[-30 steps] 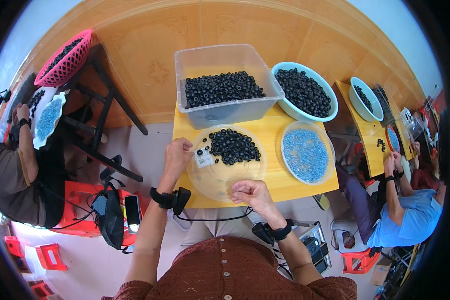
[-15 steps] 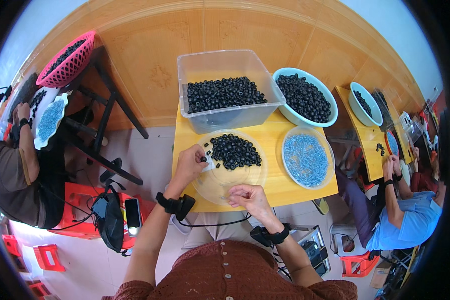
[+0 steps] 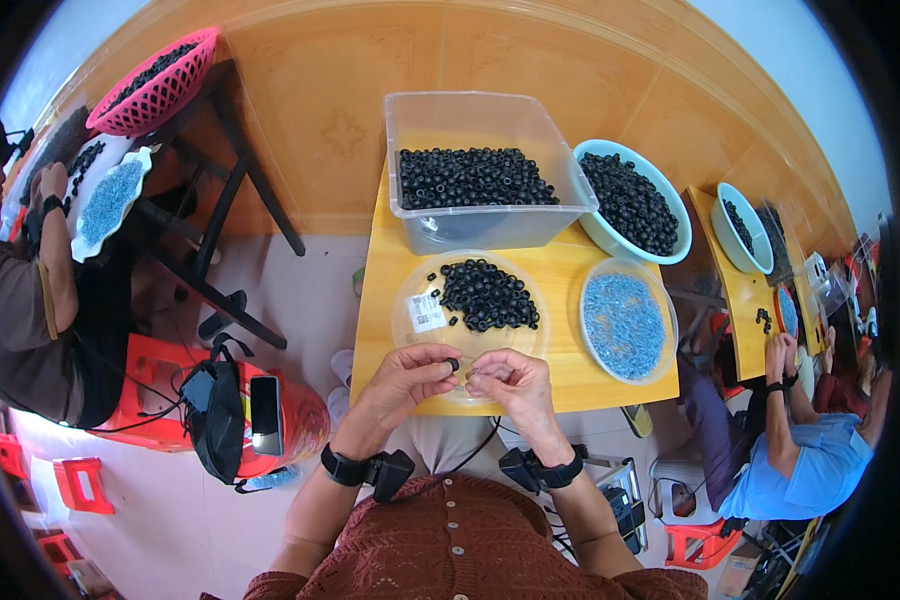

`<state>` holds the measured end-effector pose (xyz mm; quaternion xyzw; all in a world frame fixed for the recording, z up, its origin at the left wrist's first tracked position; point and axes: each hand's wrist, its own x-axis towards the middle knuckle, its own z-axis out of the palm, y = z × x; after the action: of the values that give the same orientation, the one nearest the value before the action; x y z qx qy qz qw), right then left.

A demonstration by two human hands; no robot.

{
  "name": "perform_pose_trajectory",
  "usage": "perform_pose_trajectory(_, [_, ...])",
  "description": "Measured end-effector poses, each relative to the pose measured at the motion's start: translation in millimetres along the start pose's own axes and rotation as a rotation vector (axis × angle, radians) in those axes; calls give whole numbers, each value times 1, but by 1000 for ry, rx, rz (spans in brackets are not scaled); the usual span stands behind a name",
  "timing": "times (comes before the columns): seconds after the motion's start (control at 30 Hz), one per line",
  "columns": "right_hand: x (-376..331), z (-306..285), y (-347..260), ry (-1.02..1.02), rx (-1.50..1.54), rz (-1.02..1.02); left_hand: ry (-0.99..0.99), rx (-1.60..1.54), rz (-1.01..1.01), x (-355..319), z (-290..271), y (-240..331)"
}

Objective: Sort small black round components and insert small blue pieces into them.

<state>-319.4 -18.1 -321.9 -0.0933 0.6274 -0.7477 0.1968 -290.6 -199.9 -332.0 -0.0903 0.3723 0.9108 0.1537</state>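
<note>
My left hand (image 3: pixel 402 383) pinches a small round black plastic piece (image 3: pixel 453 364) between thumb and fingertips, over the table's near edge. Just right of it, my right hand (image 3: pixel 520 388) has thumb and fingers pressed together; whatever is between them is too small to make out. The fingertips of both hands almost meet. Beyond them a clear round tray (image 3: pixel 406 335) carries a heap of similar black pieces (image 3: pixel 490 296) and a white label (image 3: pixel 427 312). To the right, a clear round dish (image 3: pixel 673 340) holds many small light-blue pieces (image 3: pixel 625 325).
At the back of the yellow table (image 3: pixel 380 270) stand a clear plastic bin (image 3: pixel 490 228) and a light-blue bowl (image 3: pixel 682 235), both with black pieces. Co-workers sit at left (image 3: pixel 30 310) and right (image 3: pixel 800 450). A red stool (image 3: pixel 150 370) bears a black bag (image 3: pixel 215 420) and a phone (image 3: pixel 266 415).
My left hand has come back from the black heap toward me with a black piece. My right hand has closed its fingers and moved up beside it. The view has shifted slightly.
</note>
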Motion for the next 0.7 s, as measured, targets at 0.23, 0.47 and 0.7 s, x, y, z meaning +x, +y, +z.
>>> perform_pose_trajectory(0.23, [-5, 10, -8, 45, 3, -38, 7, -179, -10, -9, 2, -15])
perform_pose_trajectory(0.47, [-8, 21, -13, 147, -242, -250, -1, -248, 27, -10, 1, -26])
perform_pose_trajectory(0.7, [-9, 23, -6, 146, -174, -233, -12, -138, 85, -13, 4, -27])
